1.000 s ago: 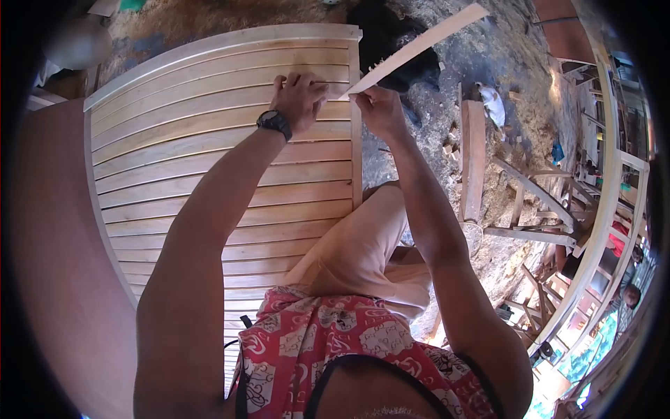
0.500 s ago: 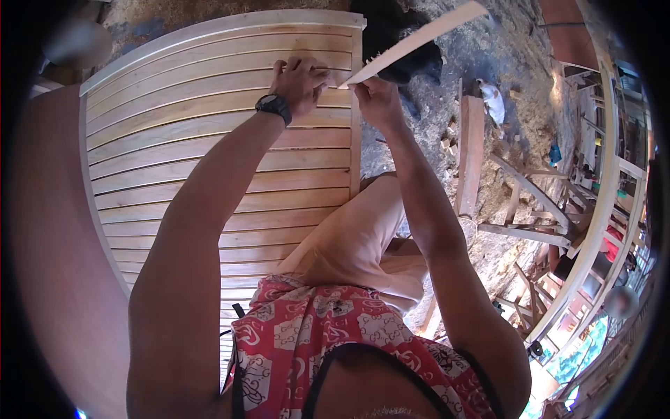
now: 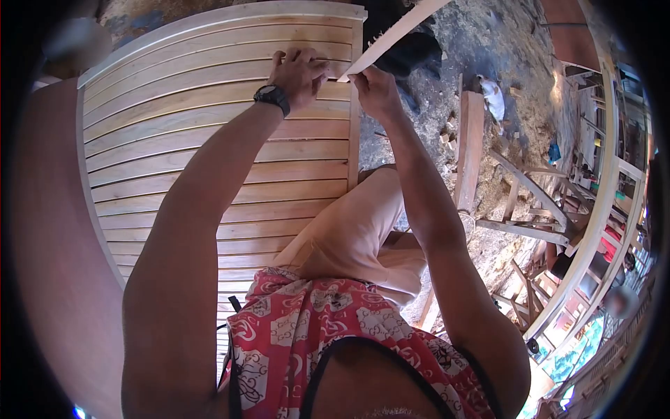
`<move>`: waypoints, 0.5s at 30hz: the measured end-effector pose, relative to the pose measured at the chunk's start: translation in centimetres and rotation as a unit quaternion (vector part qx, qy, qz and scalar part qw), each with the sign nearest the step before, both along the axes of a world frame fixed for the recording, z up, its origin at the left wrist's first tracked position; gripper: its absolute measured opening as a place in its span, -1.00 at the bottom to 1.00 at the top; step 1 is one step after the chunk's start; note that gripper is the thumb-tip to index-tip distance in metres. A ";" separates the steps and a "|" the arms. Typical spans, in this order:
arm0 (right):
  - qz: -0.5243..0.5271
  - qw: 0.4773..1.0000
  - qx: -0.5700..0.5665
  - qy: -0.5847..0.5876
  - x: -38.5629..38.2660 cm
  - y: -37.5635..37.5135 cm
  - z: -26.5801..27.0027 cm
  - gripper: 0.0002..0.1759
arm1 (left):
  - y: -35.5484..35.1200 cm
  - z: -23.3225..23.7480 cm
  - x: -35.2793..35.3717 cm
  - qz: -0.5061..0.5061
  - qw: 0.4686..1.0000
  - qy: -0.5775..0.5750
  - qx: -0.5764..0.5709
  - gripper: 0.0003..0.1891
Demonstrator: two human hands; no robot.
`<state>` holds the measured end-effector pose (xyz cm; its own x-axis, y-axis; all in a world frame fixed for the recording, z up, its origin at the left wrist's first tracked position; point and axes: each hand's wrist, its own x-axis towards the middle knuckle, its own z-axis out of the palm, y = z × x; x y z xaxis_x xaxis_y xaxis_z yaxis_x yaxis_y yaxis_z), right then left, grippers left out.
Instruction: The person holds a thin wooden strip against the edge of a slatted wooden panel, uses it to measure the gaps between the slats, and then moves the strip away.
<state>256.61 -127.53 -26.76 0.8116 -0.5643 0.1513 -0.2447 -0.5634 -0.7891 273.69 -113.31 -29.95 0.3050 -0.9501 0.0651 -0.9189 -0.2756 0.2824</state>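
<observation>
A slatted wooden panel (image 3: 209, 140) with a raised frame lies beneath my arms. My left hand (image 3: 300, 77), with a black watch (image 3: 272, 99) at the wrist, rests on the upper slats near the panel's right frame piece. Its fingers are bent and spread; whether the fingertips press on something small is hard to see. Just across the frame edge, my right hand (image 3: 378, 91) pinches the lower end of a thin wooden strip (image 3: 399, 33) with one ragged edge. That end touches the panel near my left fingers, while the strip slants up to the right out of view.
A wide brown board (image 3: 56, 230) stands along the left side. Right of the panel, the littered ground holds a timber beam (image 3: 470, 146), a white object (image 3: 493, 99) and wooden trestle pieces (image 3: 530, 188). Another person in red (image 3: 613, 244) is at the far right.
The strip has swung to a steeper angle, and its far end has gone out of the top of the view. Both hands sit slightly higher in the picture.
</observation>
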 end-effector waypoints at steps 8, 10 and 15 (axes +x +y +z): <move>-0.014 1.000 0.001 -0.001 -0.6 0.5 -0.3 -0.83 | 0.4 1.3 -0.1 -0.031 0.999 -0.005 0.019 -0.45; -0.023 1.000 0.009 0.017 -0.8 0.7 -1.0 -0.86 | 0.6 1.1 -0.1 -0.030 1.000 0.000 0.007 -0.43; -0.026 0.999 -0.017 -0.010 -0.6 0.8 -2.0 -0.87 | 0.6 1.3 0.0 -0.036 0.999 -0.006 -0.006 -0.39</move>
